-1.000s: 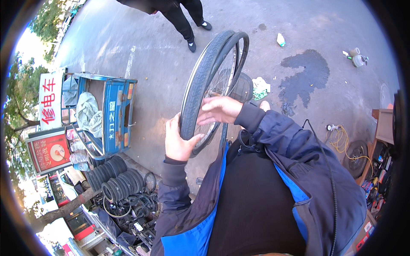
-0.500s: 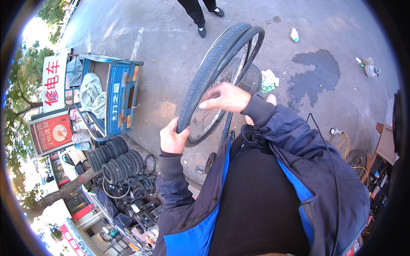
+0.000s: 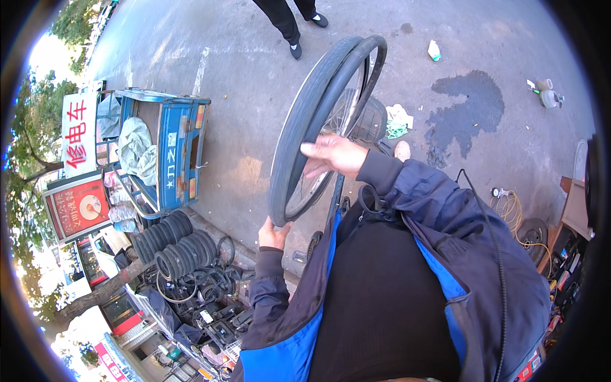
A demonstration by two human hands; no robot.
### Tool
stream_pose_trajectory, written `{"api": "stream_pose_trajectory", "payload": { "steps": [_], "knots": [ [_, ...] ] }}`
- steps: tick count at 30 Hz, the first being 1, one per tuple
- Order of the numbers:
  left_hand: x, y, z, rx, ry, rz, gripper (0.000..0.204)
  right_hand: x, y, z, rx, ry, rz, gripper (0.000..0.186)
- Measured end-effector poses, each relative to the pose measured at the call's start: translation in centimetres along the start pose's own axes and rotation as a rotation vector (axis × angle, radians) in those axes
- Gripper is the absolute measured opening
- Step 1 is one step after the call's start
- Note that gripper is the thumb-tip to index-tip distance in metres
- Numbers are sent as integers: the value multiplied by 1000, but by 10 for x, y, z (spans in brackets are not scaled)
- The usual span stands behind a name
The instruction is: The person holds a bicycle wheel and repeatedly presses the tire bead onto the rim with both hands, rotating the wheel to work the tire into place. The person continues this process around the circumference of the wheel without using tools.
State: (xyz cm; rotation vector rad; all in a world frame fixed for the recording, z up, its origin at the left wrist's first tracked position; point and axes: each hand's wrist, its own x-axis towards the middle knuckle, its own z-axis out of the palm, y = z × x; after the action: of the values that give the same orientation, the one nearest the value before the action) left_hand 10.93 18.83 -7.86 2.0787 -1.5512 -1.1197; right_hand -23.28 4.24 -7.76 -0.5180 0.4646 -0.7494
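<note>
A bicycle wheel (image 3: 294,127) stands tilted before me, its black tyre toward me and a loose black loop, apparently an inner tube (image 3: 373,67), arching at its upper right. My left hand (image 3: 273,234) grips the tyre's lower end, fingertips partly hidden behind it. Against the inner side of the tyre, my right hand (image 3: 333,155) rests its thumb, with the other fingers apart and slightly blurred among the spokes. Part of a dark bicycle frame and a pedal show beneath the wheel.
Someone in dark trousers (image 3: 277,19) stands ahead. At left are a blue cart (image 3: 184,153), signboards and stacked tyres (image 3: 188,254). On the pavement lie a dark stain (image 3: 464,108), crumpled white-green material (image 3: 398,121) and containers (image 3: 548,97). A coiled yellow hose (image 3: 509,213) and tools lie right.
My left hand has shifted down to the tyre's lower end. My right hand has moved slightly along the tyre's inner side. The other person's legs appear farther up than a second ago.
</note>
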Motion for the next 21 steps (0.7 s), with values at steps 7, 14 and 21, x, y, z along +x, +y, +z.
{"api": "stream_pose_trajectory", "payload": {
  "steps": [7,14,21],
  "knots": [
    [18,105,-23,-432,-147,254,86,-1,9,-8,-54,73,-12,51],
    [92,198,-18,-446,-360,243,50,-4,6,-7,120,186,-127,31],
    [98,190,-6,-443,-364,232,44,9,19,11,203,223,-145,28]
  ]
}}
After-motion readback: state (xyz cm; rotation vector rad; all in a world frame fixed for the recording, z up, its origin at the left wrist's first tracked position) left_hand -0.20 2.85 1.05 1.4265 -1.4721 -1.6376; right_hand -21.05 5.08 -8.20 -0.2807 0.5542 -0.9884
